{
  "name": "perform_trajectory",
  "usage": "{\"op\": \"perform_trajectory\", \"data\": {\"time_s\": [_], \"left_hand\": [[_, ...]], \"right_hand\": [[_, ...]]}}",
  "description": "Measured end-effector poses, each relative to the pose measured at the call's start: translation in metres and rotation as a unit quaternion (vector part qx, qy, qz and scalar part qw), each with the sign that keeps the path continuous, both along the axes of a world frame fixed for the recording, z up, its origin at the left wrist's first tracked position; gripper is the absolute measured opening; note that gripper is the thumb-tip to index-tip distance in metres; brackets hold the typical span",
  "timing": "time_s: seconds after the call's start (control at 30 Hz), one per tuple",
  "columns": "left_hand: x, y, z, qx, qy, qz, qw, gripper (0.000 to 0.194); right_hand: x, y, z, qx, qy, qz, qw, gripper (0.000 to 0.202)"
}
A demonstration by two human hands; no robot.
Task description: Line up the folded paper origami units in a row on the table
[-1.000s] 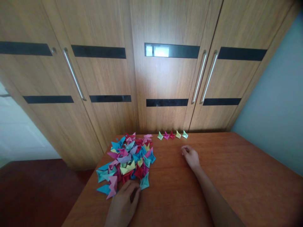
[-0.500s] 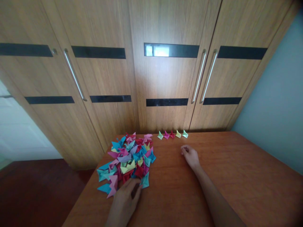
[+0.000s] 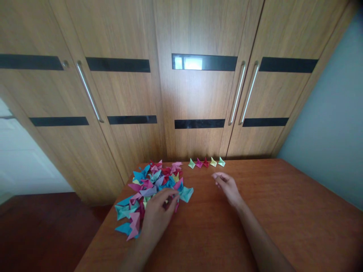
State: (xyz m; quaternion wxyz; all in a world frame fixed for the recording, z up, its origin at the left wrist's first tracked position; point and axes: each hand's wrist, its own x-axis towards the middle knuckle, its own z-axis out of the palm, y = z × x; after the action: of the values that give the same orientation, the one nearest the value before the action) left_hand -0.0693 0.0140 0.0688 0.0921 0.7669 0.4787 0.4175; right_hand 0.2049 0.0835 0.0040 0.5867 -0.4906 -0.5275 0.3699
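Note:
A pile of folded paper pieces (image 3: 147,183) in blue, pink, red, purple and yellow lies on the left of the brown table. My left hand (image 3: 161,207) is over the pile's right side, its thumb and fingertips closed on a light teal paper piece (image 3: 186,194) that sticks out to the right. My right hand (image 3: 227,187) hovers over the middle of the table with fingers curled together; whether anything is between them is too small to tell. Just beyond it, several small folded papers (image 3: 206,163) stand in a row near the back edge.
The brown table (image 3: 278,211) reaches back to a wooden wardrobe (image 3: 195,94) with metal handles. A pale blue wall (image 3: 331,132) rises on the right. On the left are a white door (image 3: 25,162) and a dark red floor (image 3: 51,226).
My left hand has moved up and right from the pile's front, and the teal piece has moved with it. My right hand has shifted slightly left.

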Motion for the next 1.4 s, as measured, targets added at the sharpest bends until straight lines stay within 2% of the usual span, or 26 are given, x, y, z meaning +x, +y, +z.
{"op": "perform_trajectory", "data": {"time_s": [0.13,0.27,0.37,0.53,0.6,0.7,0.8,0.9,1.0,1.13,1.27,1.4], "left_hand": [[0.038,0.023,0.01,0.001,0.004,-0.055,0.998,0.013],[0.068,0.038,0.003,-0.007,-0.004,-0.076,0.997,0.015],[0.079,0.043,-0.005,-0.018,-0.027,-0.068,0.997,0.014],[0.078,0.041,-0.011,-0.028,-0.054,-0.053,0.997,0.015],[0.078,0.037,-0.014,-0.038,-0.069,-0.05,0.996,0.02],[0.083,0.03,-0.023,-0.083,-0.081,-0.062,0.991,0.024],[0.096,0.024,-0.04,-0.138,-0.065,-0.112,0.982,0.021],[0.106,0.023,-0.057,-0.17,-0.051,-0.157,0.971,0.02],[0.11,0.027,-0.067,-0.2,-0.07,-0.173,0.962,0.022],[0.108,0.032,-0.071,-0.223,-0.105,-0.172,0.954,0.024],[0.108,0.033,-0.075,-0.233,-0.094,-0.172,0.953,0.024],[0.109,0.033,-0.079,-0.225,-0.08,-0.167,0.957,0.023]], "right_hand": [[-0.011,-0.017,0.022,0.01,0.01,0.088,0.996,0.034],[-0.011,-0.02,0.029,0.026,0.008,0.119,0.993,0.032],[-0.008,-0.016,0.024,0.022,0.015,0.122,0.992,0.028],[-0.003,-0.011,0.018,0.016,0.0,0.107,0.994,0.025],[0.003,-0.009,0.019,0.016,-0.016,0.077,0.997,0.027],[0.021,-0.001,0.019,0.03,-0.02,-0.02,0.999,0.032],[0.048,0.015,0.014,0.046,-0.02,-0.141,0.989,0.038],[0.075,0.036,0.005,-0.001,-0.085,-0.208,0.975,0.047],[0.098,0.057,-0.006,-0.04,-0.14,-0.236,0.961,0.048],[0.119,0.08,-0.02,-0.098,-0.215,-0.251,0.939,0.038],[0.125,0.095,-0.031,-0.158,-0.3,-0.273,0.9,0.032],[0.121,0.103,-0.035,-0.207,-0.374,-0.291,0.856,0.035]]}}
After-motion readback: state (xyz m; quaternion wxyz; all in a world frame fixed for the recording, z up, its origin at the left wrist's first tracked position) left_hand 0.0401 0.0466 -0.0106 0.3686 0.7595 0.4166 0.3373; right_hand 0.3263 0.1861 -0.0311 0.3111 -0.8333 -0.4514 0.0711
